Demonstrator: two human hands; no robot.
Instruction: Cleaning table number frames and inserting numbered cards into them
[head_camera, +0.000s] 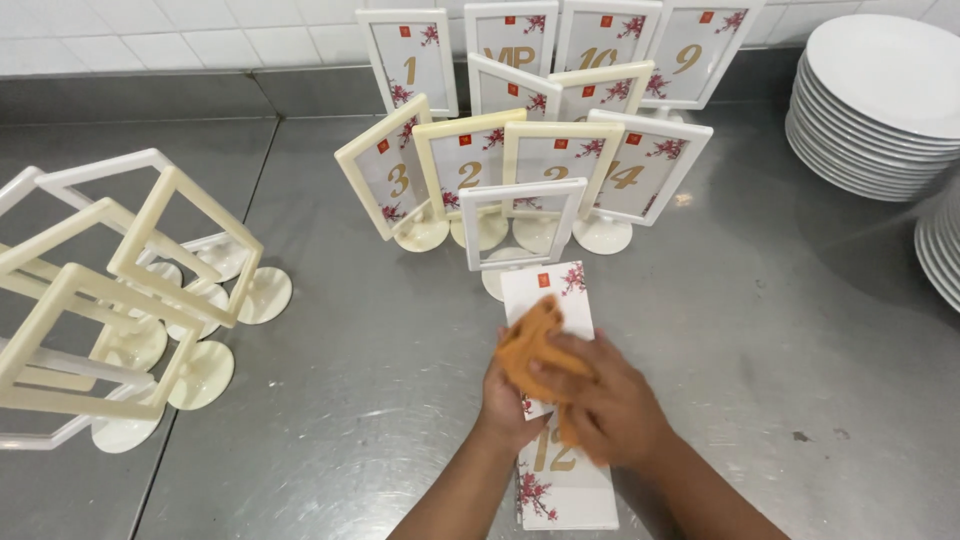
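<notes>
A long white card with a gold number and red blossom print lies flat on the steel counter. My right hand presses an orange cloth onto the card's middle. My left hand rests against the card's left edge, partly hidden under the cloth and the right hand. Just beyond the card stands an empty white frame stand.
Behind it stand several cream and white frame stands with numbered cards. Several empty frame stands cluster at the left. Stacks of white plates sit at the far right, another stack at the right edge. A tiled wall runs behind.
</notes>
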